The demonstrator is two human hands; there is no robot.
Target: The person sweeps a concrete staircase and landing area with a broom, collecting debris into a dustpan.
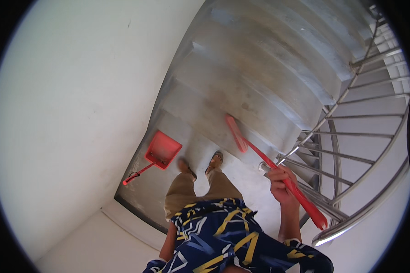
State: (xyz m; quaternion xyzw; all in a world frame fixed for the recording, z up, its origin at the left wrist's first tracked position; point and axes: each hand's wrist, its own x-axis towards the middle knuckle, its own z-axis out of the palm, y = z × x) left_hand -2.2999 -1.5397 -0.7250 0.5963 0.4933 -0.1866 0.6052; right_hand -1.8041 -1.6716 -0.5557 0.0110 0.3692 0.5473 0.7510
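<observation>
My right hand (282, 183) is wrapped around the red handle of a broom (259, 154), near the metal railing. The broom's red head (235, 133) is over a concrete step ahead of my feet, and I cannot tell whether its bristles touch the surface. To the left of my feet, a red dustpan (164, 146) lies on the landing with its long handle (143, 173) pointing back toward the wall corner. Some dark debris shows in the pan near the handle joint. My left hand is out of view, hidden by my patterned shirt; only part of that forearm shows.
Concrete stairs (259, 68) curve away ahead of me. A stainless-steel railing (357, 158) with several bars bounds them at the right. On the left rises a white wall (78, 102) with a dark skirting strip. My sandalled feet (214, 161) stand on the landing.
</observation>
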